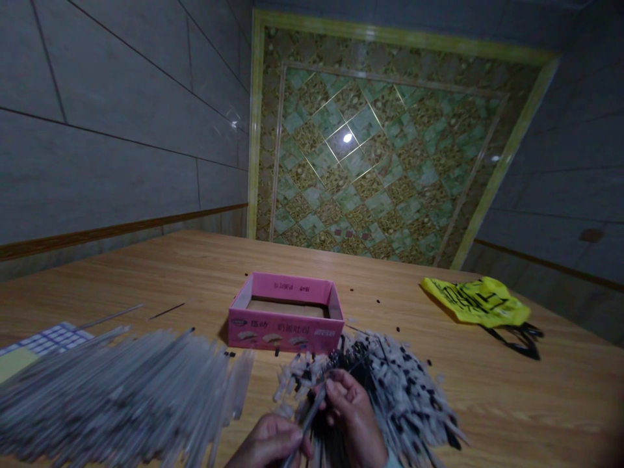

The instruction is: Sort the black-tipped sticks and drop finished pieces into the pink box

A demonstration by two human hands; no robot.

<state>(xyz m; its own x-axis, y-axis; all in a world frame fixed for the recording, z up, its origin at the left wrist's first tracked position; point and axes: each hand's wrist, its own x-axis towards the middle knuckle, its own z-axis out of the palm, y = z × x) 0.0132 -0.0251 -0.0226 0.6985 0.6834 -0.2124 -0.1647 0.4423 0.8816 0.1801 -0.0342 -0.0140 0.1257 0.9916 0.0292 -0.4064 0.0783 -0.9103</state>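
Observation:
Between my two hands runs a thin grey stick-like piece point(312, 411), slanting up to the right; its exact kind is hard to make out. My left hand point(273, 442) pinches its lower end near the bottom edge of the view. Farther up, my right hand point(351, 413) closes its thumb and fingers on the upper end. Under and beside the right hand spreads a pile of clear plastic pieces with black tips point(404, 383). A large heap of long, thin translucent sticks or sleeves point(121, 390) lies left of my left hand.
A pink open cardboard box point(286, 330) stands on the wooden table point(195, 266) beyond my hands. At the right lies a yellow bag point(478, 300) with black handles. A checked cloth point(53, 339) is at the far left. Small black bits are scattered about. Tiled walls enclose the table.

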